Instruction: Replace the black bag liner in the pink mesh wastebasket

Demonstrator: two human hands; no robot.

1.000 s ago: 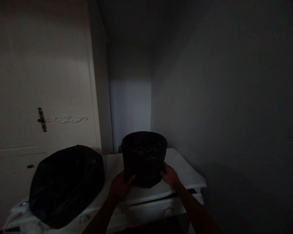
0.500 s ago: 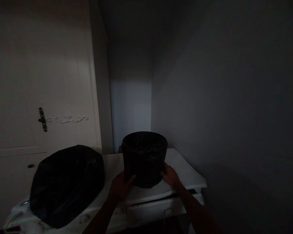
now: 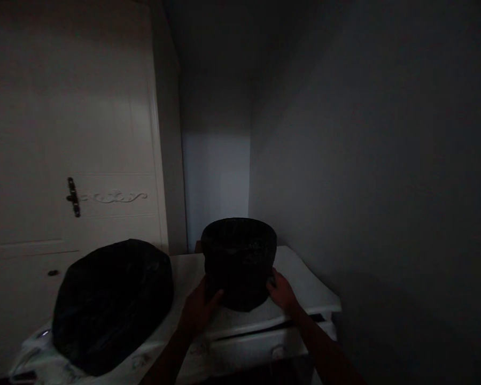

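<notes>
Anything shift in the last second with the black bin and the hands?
Nothing visibly changed: left hand and right hand grip the black bag-lined round bin on the white dresser top; the bulging black plastic bag lies beside it.

A dim room. A round black bin (image 3: 239,262), lined with a black bag, stands upright on a white worktop (image 3: 304,289) with drawers below. The left hand (image 3: 198,310) presses its lower left side and the right hand (image 3: 281,291) its lower right side. To the left on the worktop lies a bulging black bag (image 3: 112,302). Behind it stands a white wardrobe door (image 3: 64,133) with a dark handle (image 3: 72,197). A grey wall (image 3: 385,160) fills the right.
</notes>
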